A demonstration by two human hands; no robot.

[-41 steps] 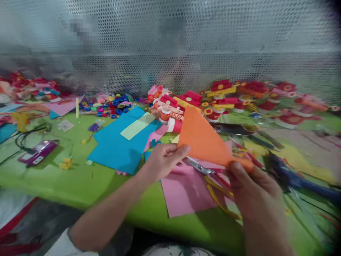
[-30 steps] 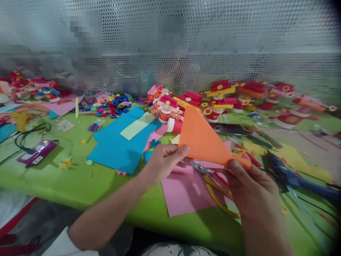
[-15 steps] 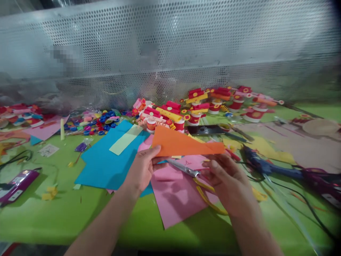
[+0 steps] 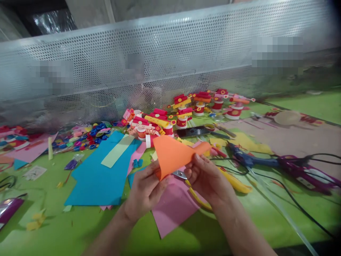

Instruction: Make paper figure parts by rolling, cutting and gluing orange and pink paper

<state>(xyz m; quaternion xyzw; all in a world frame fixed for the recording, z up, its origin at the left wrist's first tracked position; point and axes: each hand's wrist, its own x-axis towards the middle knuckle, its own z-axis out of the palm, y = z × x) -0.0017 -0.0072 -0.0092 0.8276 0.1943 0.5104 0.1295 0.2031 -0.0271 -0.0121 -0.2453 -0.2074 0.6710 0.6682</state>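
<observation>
A bent piece of orange craft sheet [image 4: 173, 156] is held above the table, wide at its left side and narrowing into a strip on the right. My left hand [image 4: 147, 188] grips its lower left edge. Near the narrow end, my right hand [image 4: 209, 177] pinches the sheet between thumb and fingers. Below the hands are scissors [image 4: 180, 174] with yellow handles, partly covered by my right hand; whether its fingers touch them I cannot tell. A pink sheet [image 4: 173, 209] lies underneath. Left of it is a large blue sheet [image 4: 98, 177] with a pale green strip [image 4: 118, 151] on top.
Behind stand several red, white and yellow paper models [image 4: 182, 115] before a perforated metal screen [image 4: 106, 71]. A purple-and-blue glue gun [image 4: 295, 174] with a trailing cable lies right. A dark perforated bar [image 4: 193, 131] and small colourful pieces [image 4: 98, 135] are farther back.
The orange sheet has gone from lying flat across both hands to being bent and tilted. My right hand has moved left and now pinches its narrow part. The view has shifted to the right.
</observation>
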